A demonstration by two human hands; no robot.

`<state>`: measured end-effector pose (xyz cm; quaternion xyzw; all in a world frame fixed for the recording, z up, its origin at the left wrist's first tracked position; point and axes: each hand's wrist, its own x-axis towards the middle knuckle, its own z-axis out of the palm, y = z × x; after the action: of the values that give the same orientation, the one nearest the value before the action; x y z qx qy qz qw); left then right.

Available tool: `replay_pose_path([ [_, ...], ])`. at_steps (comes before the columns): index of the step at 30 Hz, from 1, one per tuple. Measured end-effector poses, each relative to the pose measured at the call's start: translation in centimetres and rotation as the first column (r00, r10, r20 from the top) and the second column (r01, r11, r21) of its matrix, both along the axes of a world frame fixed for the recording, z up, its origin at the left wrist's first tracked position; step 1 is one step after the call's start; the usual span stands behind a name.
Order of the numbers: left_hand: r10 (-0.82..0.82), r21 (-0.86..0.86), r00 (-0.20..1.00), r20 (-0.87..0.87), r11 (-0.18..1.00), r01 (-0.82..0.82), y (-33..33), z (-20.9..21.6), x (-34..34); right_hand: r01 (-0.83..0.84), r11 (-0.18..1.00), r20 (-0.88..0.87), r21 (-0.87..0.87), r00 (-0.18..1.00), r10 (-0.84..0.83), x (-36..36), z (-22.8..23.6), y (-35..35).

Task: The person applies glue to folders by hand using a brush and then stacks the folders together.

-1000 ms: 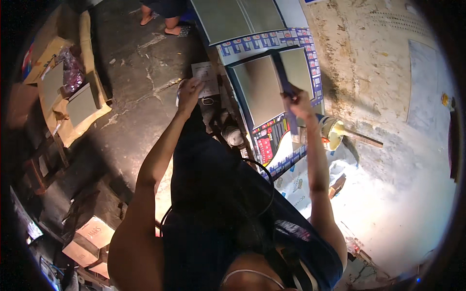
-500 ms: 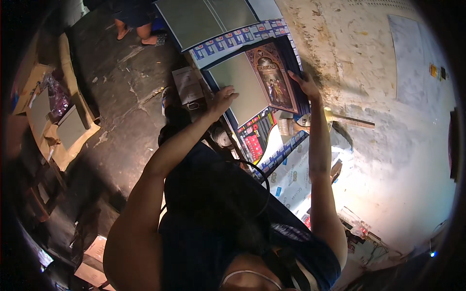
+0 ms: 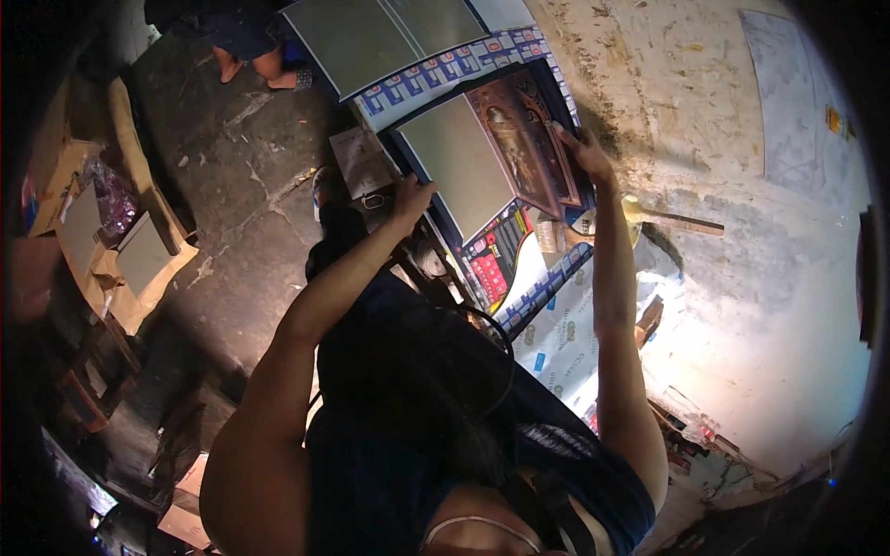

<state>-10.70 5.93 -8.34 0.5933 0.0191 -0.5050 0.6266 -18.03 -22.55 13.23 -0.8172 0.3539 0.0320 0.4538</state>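
A dark blue cover [image 3: 456, 237] lies spread in front of me, with a plain grey board [image 3: 454, 157] on its left part. On its right part a brown printed panel [image 3: 519, 139] stands tilted and catches the light. My left hand [image 3: 414, 199] is at the cover's left edge, its fingers curled against the rim. Along the right edge, my right hand [image 3: 590, 159] has its fingers and thumb around the border beside the printed panel. Some of its fingertips are hidden.
Another grey-board cover [image 3: 357, 42] lies beyond. Below are a patterned sheet [image 3: 505, 264] and a brush [image 3: 565, 236]. A wooden-handled tool [image 3: 677, 221] lies at the right by the wall. A carton [image 3: 139, 296] stands at left; another person's feet [image 3: 255, 72] show at the back.
My left hand has moved from above the grey board to the cover's left edge. The printed panel is now tilted, and my right hand has shifted slightly up along its edge.
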Motion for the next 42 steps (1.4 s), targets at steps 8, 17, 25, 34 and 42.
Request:
replay_pose_path([
  [8, 0.078, -0.01, 0.991, -0.11, 0.997, -0.079, 0.8, 1.3, 0.1, 0.007, 0.999, -0.032, -0.047, 0.999, -0.008, -0.1, -0.6, -0.4],
  [17, 0.039, -0.032, 0.997, -0.07, 0.999, -0.041, 0.8, -0.1, 0.1, 0.098, 0.995, -0.109, -0.032, 0.989, -0.101, 0.0, -0.1, -0.1],
  [25, 0.044, 0.001, 0.997, -0.057, 0.999, -0.044, 0.8, 0.1, 0.1, 0.181, 0.97, -0.084, 0.159, 0.982, -0.17, 0.2, -0.5, -0.7],
  [34, 0.054, -0.036, 0.997, -0.059, 0.998, -0.057, 0.7, 0.0, 0.1, 0.216, 0.952, -0.033, 0.218, 0.976, -0.214, 0.4, -0.3, -0.3],
  [42, 0.042, -0.021, 0.999, -0.004, 0.999, -0.042, 0.7, -0.2, 0.1, 0.199, 0.96, -0.057, 0.196, 0.98, -0.192, 0.1, -1.1, -1.3],
])
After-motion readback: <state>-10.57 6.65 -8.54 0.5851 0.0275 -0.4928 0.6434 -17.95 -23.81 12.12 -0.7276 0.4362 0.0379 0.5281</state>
